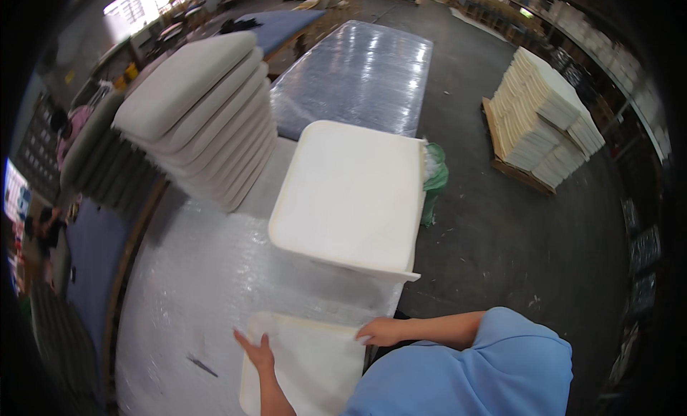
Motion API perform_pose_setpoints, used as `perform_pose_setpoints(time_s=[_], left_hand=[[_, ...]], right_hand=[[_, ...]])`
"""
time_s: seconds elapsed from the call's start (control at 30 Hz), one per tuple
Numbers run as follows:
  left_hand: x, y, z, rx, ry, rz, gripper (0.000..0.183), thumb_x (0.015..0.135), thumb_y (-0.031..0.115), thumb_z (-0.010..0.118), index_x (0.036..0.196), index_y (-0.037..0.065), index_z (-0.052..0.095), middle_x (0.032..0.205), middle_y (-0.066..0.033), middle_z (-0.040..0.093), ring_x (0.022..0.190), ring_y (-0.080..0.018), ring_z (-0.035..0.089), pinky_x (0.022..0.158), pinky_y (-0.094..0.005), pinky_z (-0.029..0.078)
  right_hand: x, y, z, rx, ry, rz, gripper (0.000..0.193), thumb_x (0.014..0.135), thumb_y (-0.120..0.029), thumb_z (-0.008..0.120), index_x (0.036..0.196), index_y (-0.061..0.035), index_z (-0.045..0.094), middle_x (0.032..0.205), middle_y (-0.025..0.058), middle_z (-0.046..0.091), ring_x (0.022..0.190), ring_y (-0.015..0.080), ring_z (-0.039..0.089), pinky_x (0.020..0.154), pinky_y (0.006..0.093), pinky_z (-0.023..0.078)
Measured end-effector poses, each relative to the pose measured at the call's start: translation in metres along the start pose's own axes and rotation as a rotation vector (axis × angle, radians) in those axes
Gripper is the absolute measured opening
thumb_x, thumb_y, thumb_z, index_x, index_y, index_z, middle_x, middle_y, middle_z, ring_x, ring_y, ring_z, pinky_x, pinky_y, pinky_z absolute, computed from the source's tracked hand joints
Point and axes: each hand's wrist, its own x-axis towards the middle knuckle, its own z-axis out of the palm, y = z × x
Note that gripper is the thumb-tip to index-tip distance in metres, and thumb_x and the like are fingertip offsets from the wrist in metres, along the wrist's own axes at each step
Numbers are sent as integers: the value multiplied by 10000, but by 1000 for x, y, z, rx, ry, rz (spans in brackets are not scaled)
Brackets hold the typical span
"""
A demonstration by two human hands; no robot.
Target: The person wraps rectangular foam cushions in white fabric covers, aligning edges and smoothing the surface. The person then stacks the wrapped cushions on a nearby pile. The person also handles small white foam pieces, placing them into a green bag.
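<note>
A white foam cushion pad (311, 359) with rounded corners lies on the plastic-wrapped table (172, 287) right in front of me. My left hand (259, 353) rests at its far left part, with thumb and fingers spread apart. At the pad's far right corner, the fingers of my right hand (381, 331) are closed on the edge. Just beyond is a pile of similar white pads (351, 194), its near right corner sticking out over the table's edge. A thin dark object (202, 366), too small to make out, lies left of my left hand.
Tall stacked grey cushions (207, 115) stand at the far left of the table. Behind the pile is another plastic-wrapped surface (358, 72); a green bag (434, 180) hangs beside it. Cream pads on a pallet (526, 174) stand right. A person (71, 130) is at far left.
</note>
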Motion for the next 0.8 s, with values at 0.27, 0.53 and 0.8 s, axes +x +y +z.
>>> perform_pose_setpoints(time_s=[0.27,0.53,0.8], left_hand=[[-92,14,-12,-582,444,-434,462,993,150,556,1451,89,553,1317,-229,615,935,-345,649,687,-457,527],[-111,155,75,-577,353,-354,469,985,193,549,1443,95,556,1290,-252,607,861,-345,630,711,-443,522],[-116,348,186,-969,-119,-377,618,1010,276,615,1563,127,382,1341,-206,573,949,-294,659,798,-472,575]], right_hand=[[-156,130,-131,183,588,748,236,871,-345,724,998,-149,761,997,149,757,963,350,727,857,464,564],[-110,272,-321,285,1156,733,288,881,-345,710,1026,-100,748,1043,190,736,1018,407,691,868,503,537],[-40,383,-414,264,1163,855,315,876,-333,706,1080,-101,766,1050,187,742,1012,407,691,861,502,534]])
